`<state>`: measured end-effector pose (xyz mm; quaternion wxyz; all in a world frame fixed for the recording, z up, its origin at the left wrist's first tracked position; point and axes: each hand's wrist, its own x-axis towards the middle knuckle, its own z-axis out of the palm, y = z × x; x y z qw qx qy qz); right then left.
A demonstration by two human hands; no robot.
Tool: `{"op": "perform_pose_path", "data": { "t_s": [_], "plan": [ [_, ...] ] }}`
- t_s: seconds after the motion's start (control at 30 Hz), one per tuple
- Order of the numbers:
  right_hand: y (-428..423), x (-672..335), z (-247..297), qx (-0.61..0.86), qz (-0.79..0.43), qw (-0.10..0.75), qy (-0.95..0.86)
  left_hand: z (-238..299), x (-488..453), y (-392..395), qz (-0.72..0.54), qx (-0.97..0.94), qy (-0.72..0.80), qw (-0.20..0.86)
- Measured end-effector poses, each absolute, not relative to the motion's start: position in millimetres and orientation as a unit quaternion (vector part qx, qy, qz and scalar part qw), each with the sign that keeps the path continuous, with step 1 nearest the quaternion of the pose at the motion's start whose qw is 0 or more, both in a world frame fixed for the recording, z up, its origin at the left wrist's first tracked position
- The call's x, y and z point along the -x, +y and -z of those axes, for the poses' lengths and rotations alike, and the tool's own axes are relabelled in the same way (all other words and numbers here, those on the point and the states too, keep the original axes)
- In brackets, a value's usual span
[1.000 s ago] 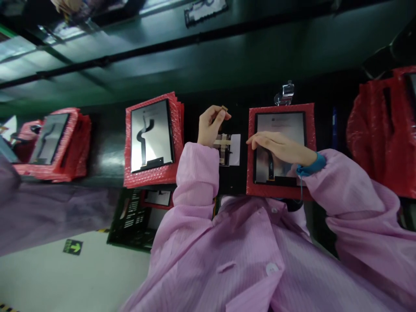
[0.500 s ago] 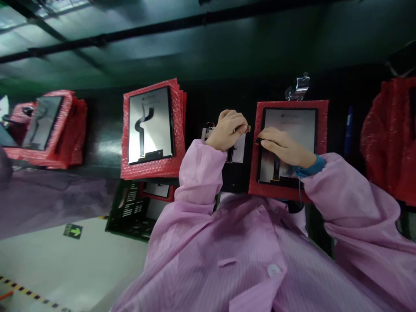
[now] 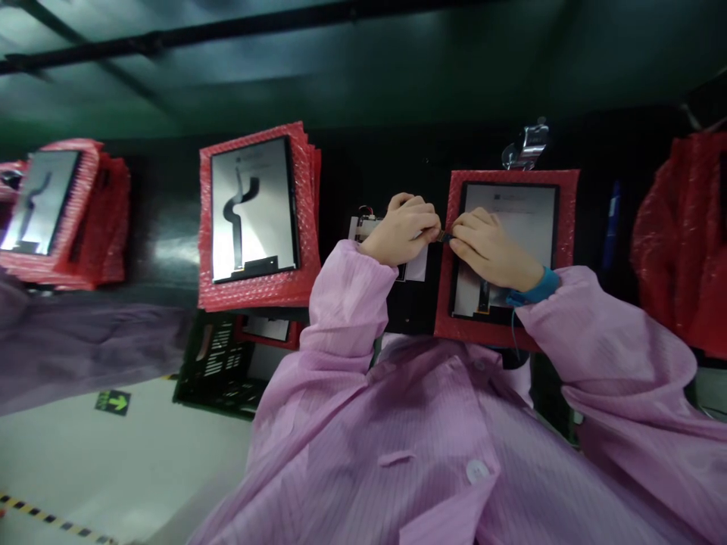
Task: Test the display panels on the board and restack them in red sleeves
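My left hand (image 3: 402,229) pinches a small gold-brown connector end (image 3: 441,236); most of that part is hidden by my fingers. My right hand (image 3: 494,250), with a blue wrist strap (image 3: 539,289), is closed on the end of a dark flex cable (image 3: 483,297). Both fingertips meet, and the two ends touch or nearly touch between them. Under my right hand lies a grey display panel (image 3: 525,208) on a red bubble-wrap sheet (image 3: 568,227). Partly covered by my left hand, a white-and-black flat piece (image 3: 417,265) with thin wires rests on the black bench.
To the left, another display panel (image 3: 266,208) with a curved flex cable tops a red bubble-wrap stack (image 3: 310,250). Further left is a similar panel (image 3: 42,200), near a co-worker's sleeve (image 3: 85,348). A blue pen (image 3: 612,223), a clear-and-metal object (image 3: 528,147) and a green crate (image 3: 219,378) are around me.
My hands have come together, bringing the connector end and the cable end up to each other. The view has shifted slightly.
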<state>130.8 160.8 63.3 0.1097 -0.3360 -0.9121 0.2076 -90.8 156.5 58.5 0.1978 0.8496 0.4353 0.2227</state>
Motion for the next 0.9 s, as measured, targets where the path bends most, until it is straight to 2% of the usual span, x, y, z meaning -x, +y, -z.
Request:
{"op": "perform_pose_path", "data": {
  "t_s": [0.4, 0.73, 0.9],
  "plan": [
    [161.4, -129.1, -58.9, 0.334, -0.191, 0.102, -0.917, -58.2, 90.5, 155.0, -0.212, -0.856, 0.429, 0.196],
    [169.6, -131.0, -46.4, 0.306, -0.202, 0.132, -0.921, -62.7, 89.6, 153.7, -0.172, -0.86, 0.436, 0.2],
    [167.2, -130.5, -50.1, 0.31, -0.211, 0.111, -0.92, -67.4, 91.6, 150.9, -0.167, -0.864, 0.426, 0.212]
  ]
}}
